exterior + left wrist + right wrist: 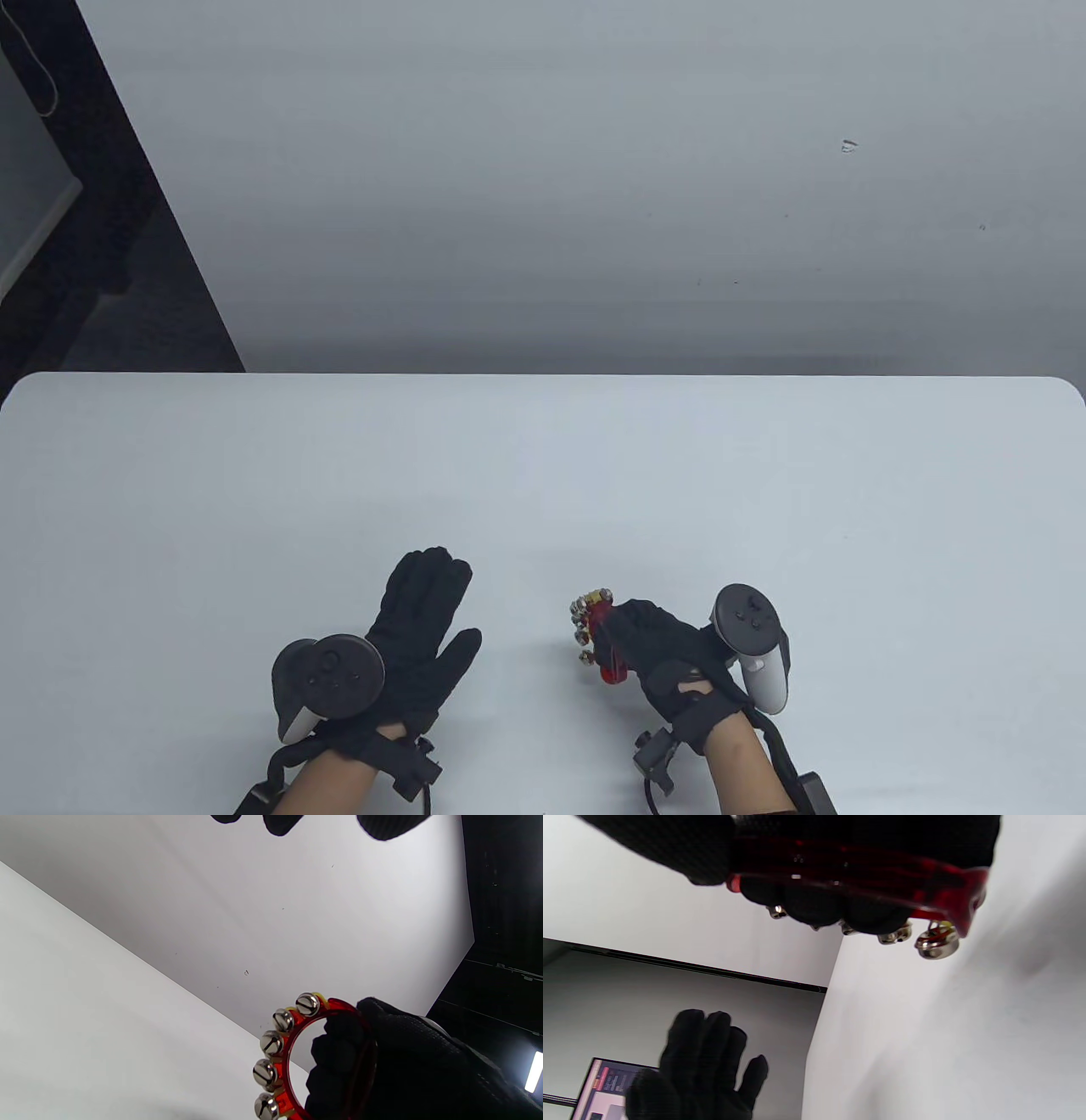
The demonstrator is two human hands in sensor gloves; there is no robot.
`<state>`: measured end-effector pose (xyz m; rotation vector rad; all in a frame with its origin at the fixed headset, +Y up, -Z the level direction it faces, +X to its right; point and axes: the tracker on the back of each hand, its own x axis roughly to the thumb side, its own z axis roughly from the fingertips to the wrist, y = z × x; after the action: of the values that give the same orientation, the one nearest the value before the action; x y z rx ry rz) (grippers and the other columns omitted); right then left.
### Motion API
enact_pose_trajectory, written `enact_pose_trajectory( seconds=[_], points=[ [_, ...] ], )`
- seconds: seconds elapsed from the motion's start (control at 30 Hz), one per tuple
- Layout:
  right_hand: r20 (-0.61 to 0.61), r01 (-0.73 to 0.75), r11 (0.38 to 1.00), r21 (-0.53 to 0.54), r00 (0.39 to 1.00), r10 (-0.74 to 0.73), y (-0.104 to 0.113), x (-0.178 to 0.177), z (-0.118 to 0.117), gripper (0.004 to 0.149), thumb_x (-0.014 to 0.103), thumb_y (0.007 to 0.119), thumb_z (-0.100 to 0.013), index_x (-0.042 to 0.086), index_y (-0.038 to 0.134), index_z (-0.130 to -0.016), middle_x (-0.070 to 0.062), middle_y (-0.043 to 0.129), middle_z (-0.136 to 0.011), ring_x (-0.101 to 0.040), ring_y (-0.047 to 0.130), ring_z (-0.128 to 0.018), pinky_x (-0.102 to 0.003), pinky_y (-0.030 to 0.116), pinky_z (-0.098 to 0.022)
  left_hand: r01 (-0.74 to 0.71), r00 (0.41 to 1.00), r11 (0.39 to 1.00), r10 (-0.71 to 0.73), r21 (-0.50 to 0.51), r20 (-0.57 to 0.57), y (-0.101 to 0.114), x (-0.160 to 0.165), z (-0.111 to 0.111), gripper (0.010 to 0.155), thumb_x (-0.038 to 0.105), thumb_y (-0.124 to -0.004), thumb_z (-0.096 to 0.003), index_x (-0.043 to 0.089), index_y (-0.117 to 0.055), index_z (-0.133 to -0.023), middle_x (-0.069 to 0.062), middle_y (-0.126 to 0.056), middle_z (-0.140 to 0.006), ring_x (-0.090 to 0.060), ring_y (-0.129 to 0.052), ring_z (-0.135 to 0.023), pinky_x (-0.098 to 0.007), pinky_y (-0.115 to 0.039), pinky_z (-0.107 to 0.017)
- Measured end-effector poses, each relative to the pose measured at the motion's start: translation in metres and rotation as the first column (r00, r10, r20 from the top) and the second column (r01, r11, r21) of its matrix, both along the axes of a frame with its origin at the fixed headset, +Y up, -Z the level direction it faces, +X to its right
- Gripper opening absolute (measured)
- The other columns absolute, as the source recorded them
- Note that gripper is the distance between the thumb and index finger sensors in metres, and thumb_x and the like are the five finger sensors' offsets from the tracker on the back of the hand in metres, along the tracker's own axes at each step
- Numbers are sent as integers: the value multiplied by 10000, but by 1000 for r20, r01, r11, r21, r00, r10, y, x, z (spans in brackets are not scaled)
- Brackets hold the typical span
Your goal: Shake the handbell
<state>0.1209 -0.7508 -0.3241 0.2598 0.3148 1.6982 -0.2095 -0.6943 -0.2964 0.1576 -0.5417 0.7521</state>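
The handbell point(598, 638) is a red plastic ring with several silver jingle bells along its left side. My right hand point(657, 649) grips its handle part near the table's front edge, right of centre. In the left wrist view the handbell point(292, 1056) shows as a ring with the right hand's fingers point(339, 1056) curled through it. In the right wrist view the red handle point(865, 870) lies across my gloved fingers, with bells point(935, 942) hanging below. My left hand point(420, 632) lies flat and empty to the left, fingers spread; it also shows in the right wrist view point(700, 1069).
The white table point(543, 475) spreads out beyond both hands, its far edge at mid-frame. A grey wall stands behind it. A dark gap lies at the far left. A screen point(602, 1086) shows low in the right wrist view.
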Motion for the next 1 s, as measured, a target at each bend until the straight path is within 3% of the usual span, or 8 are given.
enact_pose_trajectory(
  seconds=[0.13, 0.2, 0.27, 0.33, 0.53, 1.0],
  points=[
    [-29, 8, 1000, -5, 1000, -8, 2, -6, 1, 436, 401, 692, -516, 35, 787, -733, -156, 820, -746, -386, 857, -632, -571, 658, -537, 2, 1000, 1000, -2, -2, 1, -1, 0, 0, 730, 609, -589, -529, 257, -448, -1153, -162, -374, -1212, -490, -325, -1114, -688, -441, -723],
    [-63, 69, 994, 86, 996, -64, 26, -8, 6, 437, 402, 688, -523, 35, 777, -742, -157, 810, -755, -387, 850, -639, -572, 650, -542, 0, 1000, 1000, 0, -5, -2, -1, 0, 0, 732, 609, -590, -528, 255, -449, -1153, -163, -377, -1211, -491, -327, -1114, -689, -442, -722],
    [-86, 189, 950, 247, 981, -173, 63, -6, 19, 437, 418, 678, -526, 57, 773, -752, -130, 810, -769, -366, 856, -656, -557, 659, -557, 0, 1000, 1000, 0, -6, -3, -1, 0, 0, 730, 608, -590, -528, 257, -449, -1153, -164, -376, -1211, -491, -326, -1114, -689, -441, -722],
    [-55, 237, 927, 289, 971, -231, 73, -4, 24, 440, 421, 686, -516, 61, 782, -749, -123, 826, -762, -361, 870, -650, -555, 670, -559, 1, 1000, 1000, -1, -5, -2, -1, 0, -1, 731, 607, -590, -529, 256, -446, -1154, -164, -369, -1212, -490, -320, -1115, -689, -439, -723],
    [-25, 135, 986, 97, 991, -133, 27, 0, 9, 438, 399, 699, -515, 30, 789, -732, -169, 820, -750, -390, 858, -637, -574, 653, -543, 8, 1000, 1000, -8, -7, 0, -3, 3, -1, 730, 605, -591, -529, 255, -446, -1153, -166, -367, -1211, -493, -324, -1112, -687, -443, -722],
    [-32, -2, 1000, -2, 999, 2, 2, -3, 4, 438, 397, 700, -513, 27, 792, -729, -170, 821, -747, -393, 857, -635, -577, 652, -542, -2, 1000, 1000, 2, 2, 2, -1, 1, 0, 729, 605, -589, -529, 256, -445, -1153, -164, -368, -1211, -491, -326, -1112, -684, -446, -723]
  ],
)
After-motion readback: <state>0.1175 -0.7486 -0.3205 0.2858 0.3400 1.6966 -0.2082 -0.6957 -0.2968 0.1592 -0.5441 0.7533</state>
